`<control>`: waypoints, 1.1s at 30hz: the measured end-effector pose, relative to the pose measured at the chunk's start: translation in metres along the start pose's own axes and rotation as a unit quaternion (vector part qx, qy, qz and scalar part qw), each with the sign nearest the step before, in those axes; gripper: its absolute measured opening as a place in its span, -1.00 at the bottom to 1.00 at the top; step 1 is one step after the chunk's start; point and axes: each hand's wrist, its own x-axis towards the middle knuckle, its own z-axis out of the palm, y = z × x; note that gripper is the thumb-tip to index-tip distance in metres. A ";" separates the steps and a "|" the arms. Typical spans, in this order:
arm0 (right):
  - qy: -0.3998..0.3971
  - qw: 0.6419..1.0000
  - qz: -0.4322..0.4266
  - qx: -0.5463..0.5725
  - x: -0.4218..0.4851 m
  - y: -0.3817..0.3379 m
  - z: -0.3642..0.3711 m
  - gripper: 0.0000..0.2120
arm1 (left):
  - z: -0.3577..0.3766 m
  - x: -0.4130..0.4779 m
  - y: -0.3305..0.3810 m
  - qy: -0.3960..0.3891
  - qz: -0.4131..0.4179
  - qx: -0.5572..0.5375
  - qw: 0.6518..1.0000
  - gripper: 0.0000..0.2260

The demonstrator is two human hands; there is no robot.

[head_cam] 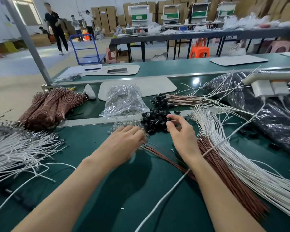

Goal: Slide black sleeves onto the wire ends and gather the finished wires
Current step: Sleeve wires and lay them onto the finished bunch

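Black stubby sleeves (155, 118) heaped; right grip (181, 136) curled there, hold unclear; left grip (126, 143) flat.

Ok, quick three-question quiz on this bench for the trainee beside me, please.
1. True or false: the right hand reaches the pile of black sleeves.
2. The wires already sleeved lie: A) beyond that pile, B) nearer the person than it, C) under the right hand.
3. What colour are the loose wires whose ends lie by the left hand?
Key: 1 true; 2 A; 3 brown.
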 end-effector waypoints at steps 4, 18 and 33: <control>0.018 0.987 0.046 0.153 0.002 -0.001 -0.003 -0.84 | -0.001 -0.016 -0.011 0.068 -0.118 -0.017 0.991 -0.91; -0.098 0.836 0.232 0.487 -0.004 0.001 0.003 -0.72 | 0.028 -0.047 -0.002 0.192 -0.309 -0.265 0.893 -0.95; -0.038 0.775 0.221 0.591 0.000 0.007 -0.006 -0.77 | 0.030 -0.049 0.002 0.188 -0.272 -0.285 0.899 -0.94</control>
